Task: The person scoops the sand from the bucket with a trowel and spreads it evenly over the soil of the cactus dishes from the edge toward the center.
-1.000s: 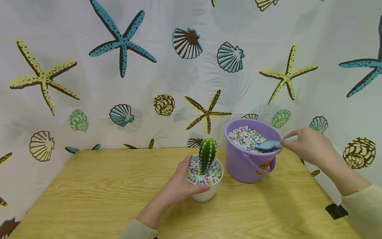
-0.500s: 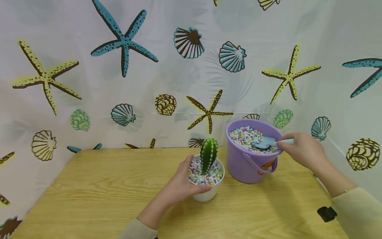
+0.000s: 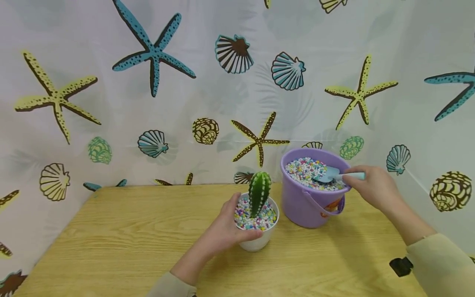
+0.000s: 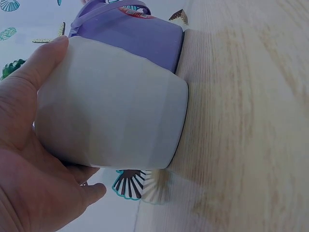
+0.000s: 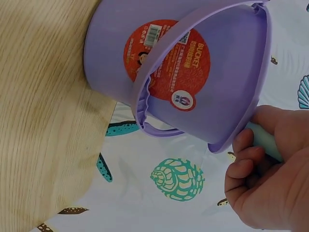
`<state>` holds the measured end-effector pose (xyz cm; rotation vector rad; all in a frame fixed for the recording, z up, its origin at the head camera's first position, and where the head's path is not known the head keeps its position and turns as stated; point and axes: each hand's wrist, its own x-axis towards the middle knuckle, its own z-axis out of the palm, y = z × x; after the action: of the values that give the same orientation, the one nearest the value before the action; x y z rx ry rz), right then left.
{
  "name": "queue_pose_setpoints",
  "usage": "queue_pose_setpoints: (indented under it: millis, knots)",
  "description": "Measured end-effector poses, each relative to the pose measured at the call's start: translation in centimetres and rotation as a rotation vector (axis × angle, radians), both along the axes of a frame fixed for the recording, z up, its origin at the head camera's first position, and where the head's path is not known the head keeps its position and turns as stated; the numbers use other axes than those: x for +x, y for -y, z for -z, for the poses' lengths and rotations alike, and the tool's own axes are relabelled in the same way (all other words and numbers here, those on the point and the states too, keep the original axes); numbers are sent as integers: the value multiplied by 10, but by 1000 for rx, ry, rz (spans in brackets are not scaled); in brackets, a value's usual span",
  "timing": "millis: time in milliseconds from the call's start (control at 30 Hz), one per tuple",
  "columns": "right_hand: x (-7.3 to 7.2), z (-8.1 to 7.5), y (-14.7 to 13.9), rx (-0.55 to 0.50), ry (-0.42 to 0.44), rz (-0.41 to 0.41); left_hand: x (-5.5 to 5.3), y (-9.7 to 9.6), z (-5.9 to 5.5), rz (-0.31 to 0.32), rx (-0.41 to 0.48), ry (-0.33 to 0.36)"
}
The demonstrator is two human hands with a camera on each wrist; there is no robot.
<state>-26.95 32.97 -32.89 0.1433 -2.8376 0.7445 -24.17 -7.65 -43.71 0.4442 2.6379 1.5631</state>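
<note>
My left hand holds a white flowerpot by its side, thumb in front and fingers round the far side. A green ribbed cactus stands in the pot, with multicoloured beads around its base. My right hand grips the handle of a light blue toy shovel at the right rim of a purple bucket. The shovel's blade lies at the surface of the bucket's multicoloured beads. In the right wrist view the bucket wall hides the blade, and curled fingers surround the handle.
The bucket stands just right of and behind the pot on a wood-grain table. Its handle hangs down over a red label. A white curtain printed with starfish and shells hangs behind the table.
My right hand and forearm have shifted slightly left, and the shovel's blade has moved a little farther left among the bucket's beads. My left hand keeps holding the pot in the same place.
</note>
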Motion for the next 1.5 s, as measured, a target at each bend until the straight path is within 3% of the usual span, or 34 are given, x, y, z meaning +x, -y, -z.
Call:
queue_pose_setpoints:
  millis: [567, 767, 1167, 1500]
  knots:
    - [-15, 12, -11, -94, -31, -26, -3, 0, 0, -6, -3, 8]
    - [-18, 19, -19, -186, -29, -36, -2, -1, 0, -9, -12, 14]
    - [-14, 28, -27, -289, -45, -26, 1, -3, -1, -6, -5, 21]
    - [-10, 37, -29, -318, -109, -28, 2, -2, 1, -5, -7, 27]
